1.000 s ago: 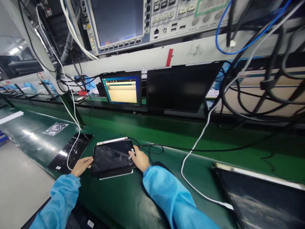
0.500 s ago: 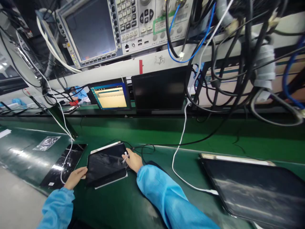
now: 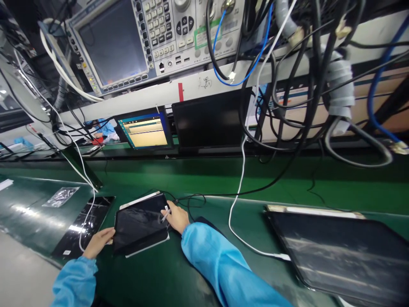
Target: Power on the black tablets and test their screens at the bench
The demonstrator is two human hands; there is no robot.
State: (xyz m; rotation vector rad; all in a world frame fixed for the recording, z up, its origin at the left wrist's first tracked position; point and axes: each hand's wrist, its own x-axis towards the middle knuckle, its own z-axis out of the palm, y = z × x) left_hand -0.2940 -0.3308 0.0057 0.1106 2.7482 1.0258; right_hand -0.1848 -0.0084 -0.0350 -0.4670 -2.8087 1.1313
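A black tablet-like screen lies on the green bench, with pale strips along its far and near edges. At its left edge my left hand is closed, thumb and fingers pinching the edge. My right hand rests over the right edge, fingers closed around a thin pale stick that slants over the glass; its exact kind is too small to tell. Left of the screen lies a glossy black panel with a white cable across it.
A larger dark screen device lies at right, a white cable plug at its side. A plastic bag lies at left. Behind stand a lit monitor and a dark monitor, under a test instrument and hanging black cables.
The view has shifted slightly, so the scene sits a little further left. Both hands keep their places at the screen's edges; nothing was taken or let go.
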